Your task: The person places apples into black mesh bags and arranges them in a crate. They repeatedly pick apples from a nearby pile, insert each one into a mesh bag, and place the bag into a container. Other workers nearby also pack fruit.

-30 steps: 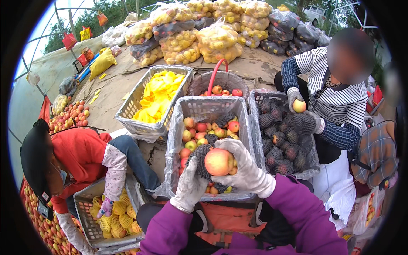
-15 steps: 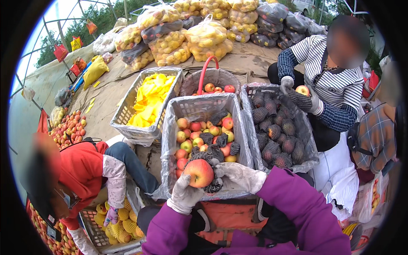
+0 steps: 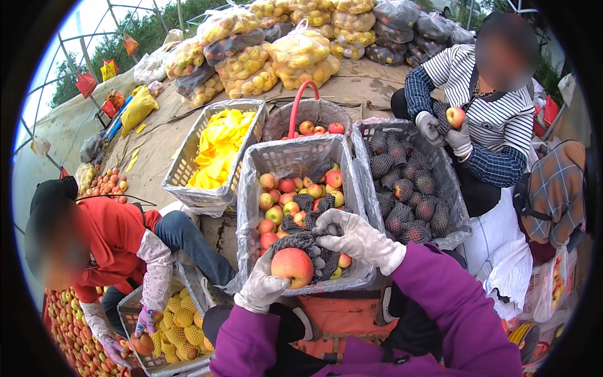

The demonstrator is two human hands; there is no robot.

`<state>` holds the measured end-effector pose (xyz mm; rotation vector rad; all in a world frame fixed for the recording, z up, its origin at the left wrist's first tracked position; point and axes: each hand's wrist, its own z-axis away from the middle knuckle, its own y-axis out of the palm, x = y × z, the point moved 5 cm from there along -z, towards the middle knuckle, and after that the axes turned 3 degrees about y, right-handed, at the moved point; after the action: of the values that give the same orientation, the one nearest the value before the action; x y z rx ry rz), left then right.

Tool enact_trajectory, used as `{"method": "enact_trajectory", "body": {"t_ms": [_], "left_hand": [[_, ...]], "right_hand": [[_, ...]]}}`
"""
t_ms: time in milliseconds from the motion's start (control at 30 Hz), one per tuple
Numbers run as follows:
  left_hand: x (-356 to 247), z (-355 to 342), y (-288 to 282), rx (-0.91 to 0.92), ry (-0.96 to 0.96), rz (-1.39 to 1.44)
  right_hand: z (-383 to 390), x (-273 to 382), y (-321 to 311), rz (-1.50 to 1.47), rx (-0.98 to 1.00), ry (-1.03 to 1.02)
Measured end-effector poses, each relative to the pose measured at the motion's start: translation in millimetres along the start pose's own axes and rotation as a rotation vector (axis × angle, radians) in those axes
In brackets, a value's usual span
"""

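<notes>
1. White-gloved, the left hand (image 3: pixel 259 289) holds one apple (image 3: pixel 292 268), thumb and fingers pressed to it, over the near left corner of the middle crate (image 3: pixel 270 162).
2. Gloved too, the right hand (image 3: pixel 367 242) is at the dark nets (image 3: pixel 301 240) just behind the apple, thumb and fingers bent; whether they pinch a net I cannot tell.
3. Four crates: the middle one, with loose apples and several nets; the right crate (image 3: pixel 455 239), dark-netted fruit; the far left crate (image 3: pixel 177 169), heaped yellow nets (image 3: pixel 217 151); the near left crate (image 3: pixel 196 279), yellow-netted fruit. Contents overlap too much for a sure count.
4. One basket (image 3: pixel 276 122), one red handle (image 3: pixel 295 107), about four apples visible inside.
5. Two co-workers: the right person (image 3: pixel 496 119) holds one apple and dark netting; the left person (image 3: pixel 116 232) has one hand at the near left crate, the other outside it.
6. Middle and right crates stand close, rim beside rim. Bare liner shows at the middle crate's far end. Brown sheeting (image 3: pixel 166 129) stretches back toward stacked bags (image 3: pixel 301 53).
7. One mark on the striped shirt (image 3: pixel 512 125) is too small to read.
</notes>
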<state>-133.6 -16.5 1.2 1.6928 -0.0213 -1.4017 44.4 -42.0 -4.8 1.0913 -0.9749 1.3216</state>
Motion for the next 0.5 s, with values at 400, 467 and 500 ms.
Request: {"method": "enact_trajectory", "body": {"t_ms": [400, 467, 500], "left_hand": [[-2, -7, -10, -0.338, 0.215, -0.714], [6, -9, -15, -0.364, 0.327, -0.696], [9, -9, -16, -0.381, 0.361, -0.615]], "right_hand": [[15, 17, -1, 0.178, -0.223, -0.540], [21, 24, 7, 0.308, -0.230, -0.711], [24, 29, 15, 0.444, -0.208, -0.858]]}}
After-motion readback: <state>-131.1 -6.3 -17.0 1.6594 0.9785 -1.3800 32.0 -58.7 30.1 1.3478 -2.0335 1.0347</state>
